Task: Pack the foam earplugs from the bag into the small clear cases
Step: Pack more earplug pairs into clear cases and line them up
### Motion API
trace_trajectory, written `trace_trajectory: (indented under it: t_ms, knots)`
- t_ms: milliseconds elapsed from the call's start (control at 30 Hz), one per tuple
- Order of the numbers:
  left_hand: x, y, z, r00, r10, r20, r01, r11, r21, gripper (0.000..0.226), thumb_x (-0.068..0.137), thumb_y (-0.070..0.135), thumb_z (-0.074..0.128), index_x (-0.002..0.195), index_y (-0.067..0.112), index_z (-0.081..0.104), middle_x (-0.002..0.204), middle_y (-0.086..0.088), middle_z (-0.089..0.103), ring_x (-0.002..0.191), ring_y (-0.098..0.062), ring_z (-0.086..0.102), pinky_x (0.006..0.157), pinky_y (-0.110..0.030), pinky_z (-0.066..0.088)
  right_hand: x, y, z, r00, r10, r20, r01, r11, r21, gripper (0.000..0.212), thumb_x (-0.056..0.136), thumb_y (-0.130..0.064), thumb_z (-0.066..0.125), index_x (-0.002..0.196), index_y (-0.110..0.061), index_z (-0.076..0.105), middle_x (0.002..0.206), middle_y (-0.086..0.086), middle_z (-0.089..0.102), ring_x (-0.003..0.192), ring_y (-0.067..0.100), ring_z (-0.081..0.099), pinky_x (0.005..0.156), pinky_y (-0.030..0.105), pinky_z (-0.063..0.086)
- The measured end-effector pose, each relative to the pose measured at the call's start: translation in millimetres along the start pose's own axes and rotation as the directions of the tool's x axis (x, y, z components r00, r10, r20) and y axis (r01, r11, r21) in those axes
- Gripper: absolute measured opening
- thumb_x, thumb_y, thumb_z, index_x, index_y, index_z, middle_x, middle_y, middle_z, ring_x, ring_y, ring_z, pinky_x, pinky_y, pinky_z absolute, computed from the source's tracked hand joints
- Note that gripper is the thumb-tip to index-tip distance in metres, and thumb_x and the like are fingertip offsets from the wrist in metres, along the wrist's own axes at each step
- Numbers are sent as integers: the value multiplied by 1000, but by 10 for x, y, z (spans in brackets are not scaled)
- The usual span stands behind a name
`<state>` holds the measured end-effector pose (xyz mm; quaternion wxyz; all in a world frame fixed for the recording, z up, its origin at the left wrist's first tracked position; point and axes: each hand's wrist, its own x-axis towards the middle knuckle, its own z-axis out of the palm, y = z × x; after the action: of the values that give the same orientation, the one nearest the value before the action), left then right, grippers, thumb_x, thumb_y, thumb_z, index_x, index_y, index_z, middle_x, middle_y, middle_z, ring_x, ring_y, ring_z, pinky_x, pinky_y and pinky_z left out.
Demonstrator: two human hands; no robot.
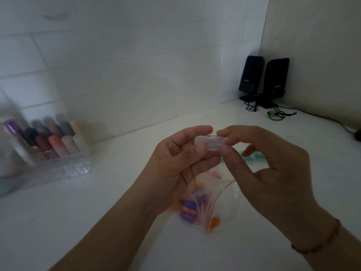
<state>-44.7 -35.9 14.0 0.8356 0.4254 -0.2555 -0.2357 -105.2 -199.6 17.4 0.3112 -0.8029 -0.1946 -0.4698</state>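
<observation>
A small clear case (210, 142) is held up between both hands above the white table. My left hand (175, 163) pinches its left end with thumb and forefinger. My right hand (263, 163) pinches its right end the same way. Below the hands lies a clear zip bag (201, 208) with a red seal strip, holding several orange, purple and pink foam earplugs. Behind my right hand, several teal items (252, 158) lie on the table, partly hidden; I cannot tell whether they are earplugs or cases.
A clear organiser (58, 165) with several coloured tubes stands at the left by the tiled wall. Two black speakers (263, 81) with cables (283, 114) stand in the back right corner. A dark object (358, 134) sits at the right edge.
</observation>
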Motion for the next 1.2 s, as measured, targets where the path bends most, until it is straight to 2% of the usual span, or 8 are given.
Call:
trace_trajectory:
  t_ms: [400,633,767,833,900,967,1067,1200]
  knots:
    - [11,-12,39,992,26,-125,-6,988,153,46,58,1,84,102,5,70,92,-19,74,80,-25,73,71,-29,60,-1,50,15,995,61,76,-49,986,-158,25,94,-32,51,87,-15,67,83,-3,70,67,15,64,54,33,52]
    - [-25,-36,13,994,-37,103,-4,926,377,52,74,-14,67,123,3,59,100,-14,72,94,-29,69,82,-36,56,39,9,-9,978,165,130,-161,986,-35,18,91,-40,57,99,-27,66,88,-15,66,76,5,64,57,28,53]
    - [43,80,-39,987,-37,-154,56,991,122,45,70,-10,64,114,1,63,99,-13,69,89,-25,69,75,-30,58,106,11,-242,977,151,149,-164,984,73,11,83,-32,59,77,-23,64,66,-9,59,59,9,56,49,29,46]
    - [83,140,-97,956,-82,-280,73,996,-42,37,74,-1,63,111,1,63,94,-12,65,81,-22,67,70,-27,57,156,-1,-404,883,177,434,-269,950,160,14,74,-32,59,64,-27,68,52,-7,57,43,4,48,42,24,41]
    - [101,166,-147,924,-145,-353,96,984,-153,31,82,6,60,113,2,62,88,-12,62,75,-21,64,68,-27,56,145,-4,-446,584,159,796,-351,934,71,9,77,-36,66,76,-38,74,51,-11,59,40,2,46,44,14,38]
    - [106,168,-172,903,-177,-392,125,980,-153,27,85,8,58,111,3,62,82,-11,60,71,-22,61,66,-29,56,78,2,-348,411,162,897,-192,977,-88,17,84,-45,63,99,-51,68,58,-17,60,52,1,54,54,10,38]
    - [105,152,-175,900,-184,-395,153,982,-109,29,80,12,60,108,6,61,79,-10,56,67,-22,58,62,-31,54,-28,-15,-144,491,226,842,17,963,-268,30,91,-51,50,120,-57,53,61,-20,46,63,-6,41,59,11,29]
    - [101,143,-161,909,-188,-372,175,982,-70,43,69,18,60,110,5,60,77,-8,53,64,-19,53,57,-28,51,-80,-28,-30,534,309,787,18,926,-376,31,95,-51,45,125,-53,50,63,-21,31,63,-4,31,57,11,18]
